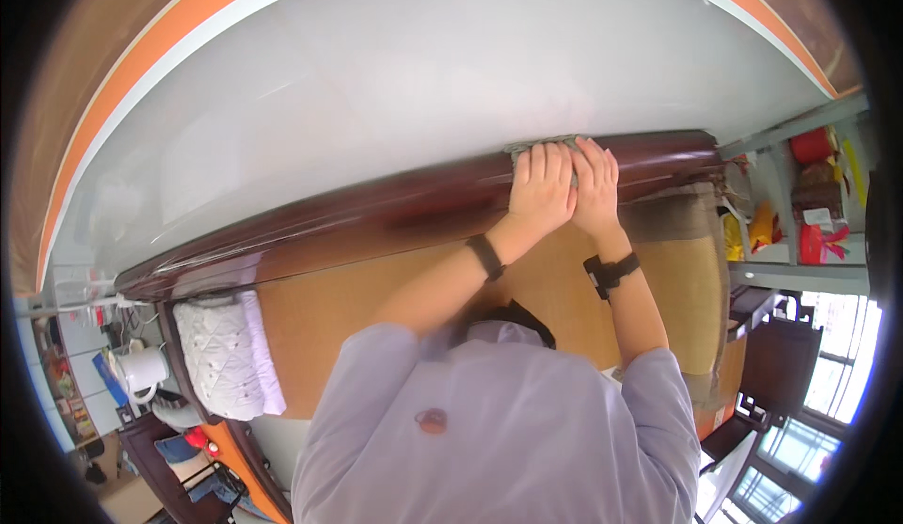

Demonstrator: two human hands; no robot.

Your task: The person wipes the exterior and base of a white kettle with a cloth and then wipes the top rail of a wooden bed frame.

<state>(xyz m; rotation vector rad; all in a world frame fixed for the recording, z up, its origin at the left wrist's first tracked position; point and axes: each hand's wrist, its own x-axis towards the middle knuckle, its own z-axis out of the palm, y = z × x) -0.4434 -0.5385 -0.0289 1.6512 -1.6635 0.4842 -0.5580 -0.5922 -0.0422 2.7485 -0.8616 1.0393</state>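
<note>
A grey-green cloth (515, 150) lies against the top of a long dark red wooden rail (376, 206), near the rail's right part. My left hand (543, 183) presses on the cloth, its fingers curled over the rail's upper edge. Close against it, my right hand (594, 185) has its fingers bent over the cloth's right side and the same edge. Both hands hide much of the cloth. Dark bands circle both wrists, and the right one carries a small dark device (600, 277).
Beneath my arms stretches a tan mat (329, 336), with folded white quilted bedding (218, 359) at its left end. A white jug (143, 371) stands farther left. On the right are a grey shelf (800, 277) with colourful packages and a dark wooden chair (781, 359). A pale wall (395, 82) rises behind the rail.
</note>
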